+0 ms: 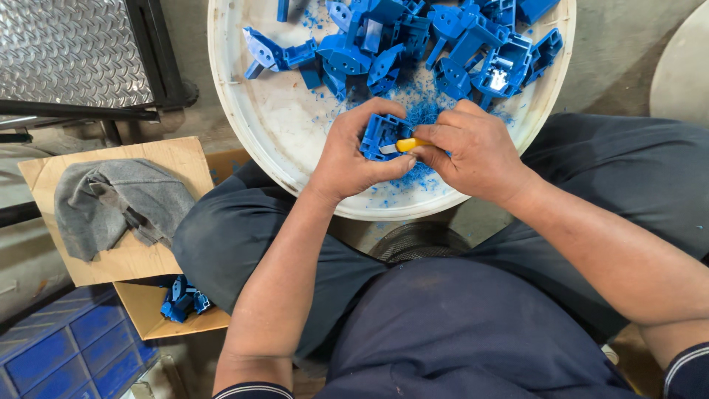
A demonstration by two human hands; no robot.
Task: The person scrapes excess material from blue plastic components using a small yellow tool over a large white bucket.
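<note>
Much of the scene is cut off or covered: the round white tray [244, 118] runs past the top of the head view, so the far part of its load cannot be seen, and both hands cover most of the piece being worked, leaving only its upper left corner plain. The left hand [353, 151] is closed around a blue plastic part [380, 133], fingers curled over its top and thumb pressed beneath, while the right hand [473, 151] is clenched on a small knife with a yellow handle [410, 144]; just a short stub of handle and a sliver of pale blade show between the two hands, which sit touching one another over the tray's near edge. The held part looks like a boxy moulded frame with open pockets and square ribs — the rest of its shape is hidden in the grip. On the tray, a heap of similar blue parts [443, 44] lies along the far side, tangled together so single pieces are hard to separate, and fine blue shavings [421, 111] are scattered on the bare white surface between the heap and the hands. To the left, beside the person's knee, a cardboard box [173, 318] holds a few more blue parts [181, 299], half hidden under its raised flap; a grey cloth [118, 203] lies crumpled on that flap. A blue plastic crate [70, 351] is cut off at the lower left corner.
</note>
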